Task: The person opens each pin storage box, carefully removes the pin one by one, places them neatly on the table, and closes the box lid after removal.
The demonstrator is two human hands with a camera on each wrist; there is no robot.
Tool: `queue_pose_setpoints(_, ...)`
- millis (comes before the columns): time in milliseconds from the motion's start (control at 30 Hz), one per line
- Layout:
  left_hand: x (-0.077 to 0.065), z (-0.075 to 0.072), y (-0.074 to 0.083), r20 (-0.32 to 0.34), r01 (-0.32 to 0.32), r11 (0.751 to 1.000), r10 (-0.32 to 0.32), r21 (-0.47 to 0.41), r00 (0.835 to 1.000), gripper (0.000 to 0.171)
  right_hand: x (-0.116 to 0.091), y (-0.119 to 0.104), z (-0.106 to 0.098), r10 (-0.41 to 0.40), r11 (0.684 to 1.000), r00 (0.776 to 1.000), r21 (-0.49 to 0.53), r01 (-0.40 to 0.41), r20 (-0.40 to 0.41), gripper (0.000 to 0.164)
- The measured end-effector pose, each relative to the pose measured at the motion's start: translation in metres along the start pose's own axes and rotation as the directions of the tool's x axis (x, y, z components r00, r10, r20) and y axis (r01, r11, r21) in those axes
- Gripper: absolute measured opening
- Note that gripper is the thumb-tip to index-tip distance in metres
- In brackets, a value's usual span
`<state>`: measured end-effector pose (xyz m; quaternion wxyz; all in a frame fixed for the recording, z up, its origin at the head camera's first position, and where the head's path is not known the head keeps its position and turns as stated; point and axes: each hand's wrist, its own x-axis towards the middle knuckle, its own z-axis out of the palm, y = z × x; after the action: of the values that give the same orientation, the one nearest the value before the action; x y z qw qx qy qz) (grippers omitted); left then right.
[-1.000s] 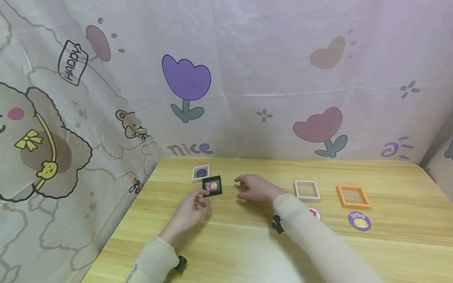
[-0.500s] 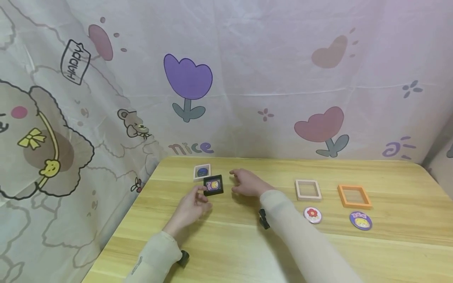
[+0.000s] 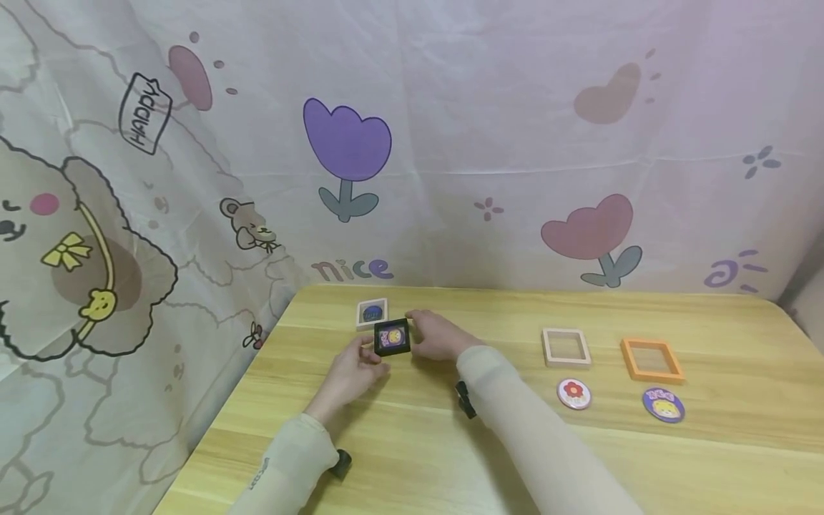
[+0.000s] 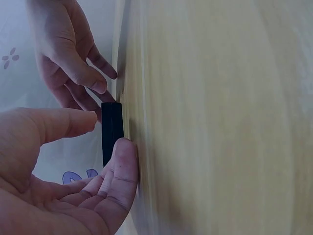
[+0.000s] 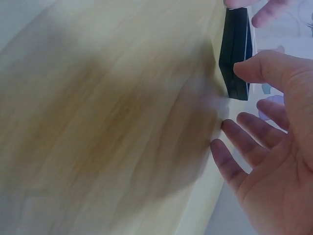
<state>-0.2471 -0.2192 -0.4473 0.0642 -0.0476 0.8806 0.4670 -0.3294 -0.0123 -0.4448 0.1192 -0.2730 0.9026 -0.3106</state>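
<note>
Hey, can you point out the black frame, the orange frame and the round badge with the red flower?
Black frame (image 3: 394,350): head view, on its front rim.
Orange frame (image 3: 658,377): head view, on its front rim.
Red-flower badge (image 3: 574,392): head view, on the printed flower.

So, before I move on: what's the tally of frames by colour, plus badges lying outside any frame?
Black frame: 1
Pale frames: 2
Orange frame: 1
Loose badges: 2
Total: 6
</note>
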Motion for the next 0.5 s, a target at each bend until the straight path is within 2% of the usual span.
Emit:
queue_pose_setpoints(200,0.0015,0.0008,-0.0001,0.004,0.018,1.0,-0.018,-0.02,1.0,0.075,-0.0011,-0.0007,0.0041,0.007,1.0,1.0,0.0,-0.007,0.003,0.078)
queue_pose_setpoints(500,0.0028,-0.0001,0.0002,0.003,0.018,1.0,-0.018,-0.007,1.0,0.064,-0.0011,-0.0055,0.0063,0.01,1.0,1.0,-0.029,-0.01,0.001,0.074)
